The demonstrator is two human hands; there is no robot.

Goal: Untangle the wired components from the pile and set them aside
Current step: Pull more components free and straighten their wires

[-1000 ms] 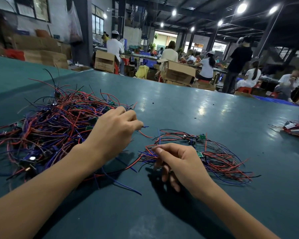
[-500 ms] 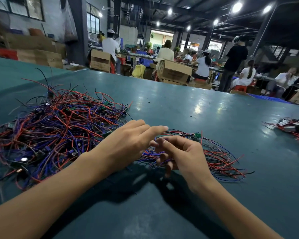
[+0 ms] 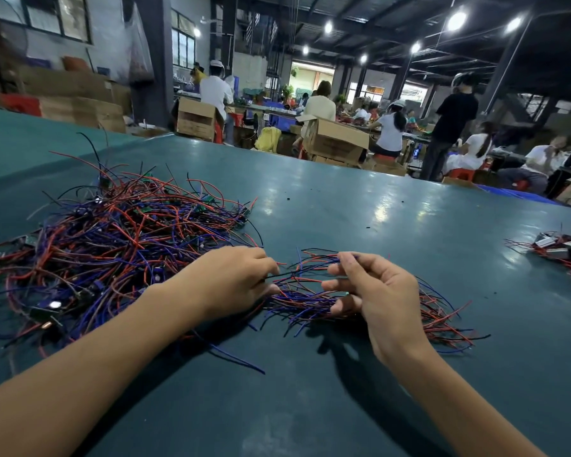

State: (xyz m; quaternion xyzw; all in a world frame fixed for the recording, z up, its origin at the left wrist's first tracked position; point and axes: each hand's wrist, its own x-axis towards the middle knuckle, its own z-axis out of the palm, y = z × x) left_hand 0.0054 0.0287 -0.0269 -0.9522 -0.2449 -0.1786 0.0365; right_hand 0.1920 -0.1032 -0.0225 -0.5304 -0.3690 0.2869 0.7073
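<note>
A big tangled pile of red, blue and black wired components (image 3: 112,239) lies on the left of the dark green table (image 3: 360,209). A smaller sorted bundle of wires (image 3: 435,311) lies in front of me, to the right. My left hand (image 3: 231,278) sits between the two heaps with fingers curled, pinching a thin dark wire. My right hand (image 3: 376,291) hovers over the small bundle, thumb and forefinger pinching the other end of a wire near its top. The wire stretches between both hands.
Another small heap of wired parts (image 3: 564,252) sits at the table's right edge. Beyond the far edge are cardboard boxes (image 3: 333,140) and several seated and standing people (image 3: 449,127) at other benches.
My hands, which met over the small bundle half a second ago, have drawn apart, stretching a wire between them. Earlier still my left hand was at the big pile's edge.
</note>
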